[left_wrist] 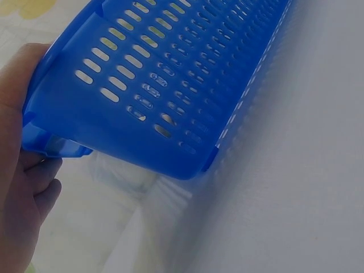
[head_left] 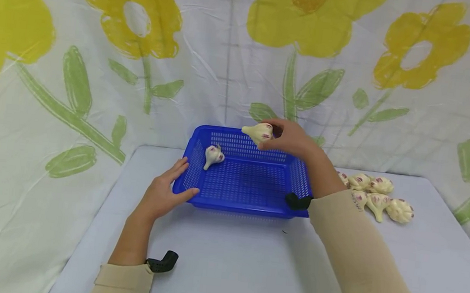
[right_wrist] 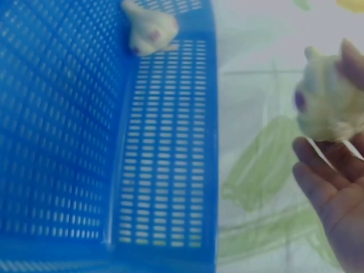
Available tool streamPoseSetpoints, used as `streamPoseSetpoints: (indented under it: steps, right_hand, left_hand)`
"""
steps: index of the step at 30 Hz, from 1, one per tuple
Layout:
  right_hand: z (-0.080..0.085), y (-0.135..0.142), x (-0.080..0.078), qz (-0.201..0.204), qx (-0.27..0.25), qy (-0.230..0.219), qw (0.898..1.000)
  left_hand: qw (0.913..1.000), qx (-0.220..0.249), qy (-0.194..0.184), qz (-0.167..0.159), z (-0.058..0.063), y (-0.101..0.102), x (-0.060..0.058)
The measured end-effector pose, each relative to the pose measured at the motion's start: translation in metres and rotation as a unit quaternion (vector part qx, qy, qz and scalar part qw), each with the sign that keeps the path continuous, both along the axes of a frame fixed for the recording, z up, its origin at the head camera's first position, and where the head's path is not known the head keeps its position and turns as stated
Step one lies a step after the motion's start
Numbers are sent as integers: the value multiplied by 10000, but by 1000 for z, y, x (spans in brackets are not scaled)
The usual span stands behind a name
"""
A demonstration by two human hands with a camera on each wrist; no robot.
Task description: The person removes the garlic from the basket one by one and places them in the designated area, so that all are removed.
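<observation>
Above the far side of a blue plastic basket [head_left: 245,209], my right hand [head_left: 289,138] holds a garlic bulb [head_left: 258,132] between thumb and fingers, its stem pointing left. The right wrist view shows the same garlic bulb [right_wrist: 327,99], slightly blurred, in that hand. My left hand [head_left: 163,194] grips the basket's left front corner. In the left wrist view its fingers [left_wrist: 48,190] curl below the basket rim [left_wrist: 57,151]. Another garlic bulb [head_left: 214,156] lies inside the basket near the left wall, stem towards the front.
Several more garlic bulbs [head_left: 377,200] lie grouped on the white table [head_left: 222,264] to the right of the basket, partly behind my right forearm. A flower-printed curtain [head_left: 209,67] hangs behind the table. A small dark speck [head_left: 284,231] lies in front of the basket.
</observation>
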State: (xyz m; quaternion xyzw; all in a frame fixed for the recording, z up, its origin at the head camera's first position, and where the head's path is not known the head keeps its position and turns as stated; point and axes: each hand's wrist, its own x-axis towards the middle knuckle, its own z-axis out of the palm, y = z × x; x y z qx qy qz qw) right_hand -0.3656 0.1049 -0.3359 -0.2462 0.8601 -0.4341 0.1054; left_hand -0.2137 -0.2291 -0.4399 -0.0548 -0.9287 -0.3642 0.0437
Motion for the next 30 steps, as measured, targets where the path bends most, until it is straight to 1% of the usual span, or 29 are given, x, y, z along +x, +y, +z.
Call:
streamPoseSetpoints:
  steps: [3, 5, 9, 12, 17, 21, 25, 27, 30]
  right_hand:
    - [2, 14, 14, -331, -444, -45, 9985]
    - [1, 25, 22, -560, -712, -65, 9959]
    - [-4, 46, 40, -1029, -1012, 17, 9895]
    - [-11, 62, 55, -1300, -1197, 8, 9843]
    - [-26, 89, 77, -1571, -1746, -133, 9719]
    - [-40, 112, 93, -1776, -2190, -99, 9594]
    - [-53, 134, 107, -2082, -2437, -103, 9472]
    - [-60, 144, 112, -2221, -2479, -128, 9429]
    - [-70, 159, 119, -2330, -2670, -208, 9349]
  left_hand:
    - [10000, -50, -35, 39, 0, 0, 0]
    - [9999, -73, -72, 56, 0, 0, -1]
    - [9999, -74, -114, 50, -2, 1, -1]
    - [9999, -74, -106, 45, -3, 1, -2]
    - [9999, -67, -78, 16, -2, 1, -2]
    - [10000, -38, -70, -12, -1, 2, -2]
    - [10000, -37, -68, -40, -1, 3, -2]
    - [10000, -40, -49, -40, -2, 2, -2]
    - [10000, -70, -24, -24, -2, 1, -2]
